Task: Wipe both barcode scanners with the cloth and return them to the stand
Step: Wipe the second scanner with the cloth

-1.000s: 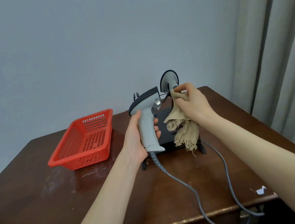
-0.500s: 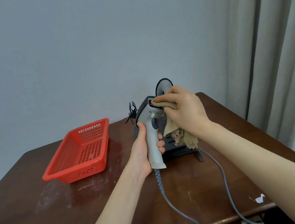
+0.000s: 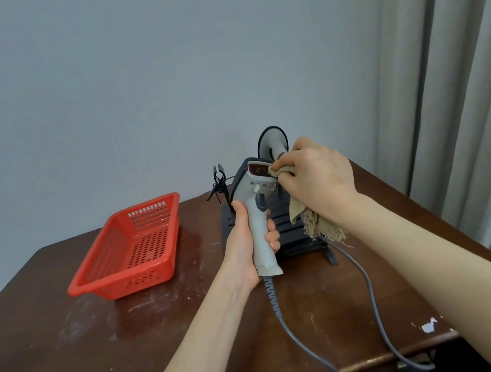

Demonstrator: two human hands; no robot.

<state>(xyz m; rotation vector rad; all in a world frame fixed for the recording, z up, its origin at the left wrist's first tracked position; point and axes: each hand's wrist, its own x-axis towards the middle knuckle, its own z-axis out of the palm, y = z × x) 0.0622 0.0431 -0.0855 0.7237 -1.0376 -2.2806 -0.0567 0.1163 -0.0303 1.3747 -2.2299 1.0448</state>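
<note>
Head cam, on my feed: L hand (image 3: 245, 247) grips the grey scanner (image 3: 257, 215) by its handle, fingers wrapped round, held upright over the table (image 3: 72, 346) in front of the black stand (image 3: 287, 233). R hand (image 3: 315, 183) pinches the tan cloth (image 3: 310, 221) vs. the scanner's red window; the frayed end hangs below. 2nd scanner (image 3: 275, 139) stands behind, on the stand. Red basket (image 3: 132, 280) sits apart at left.
</note>
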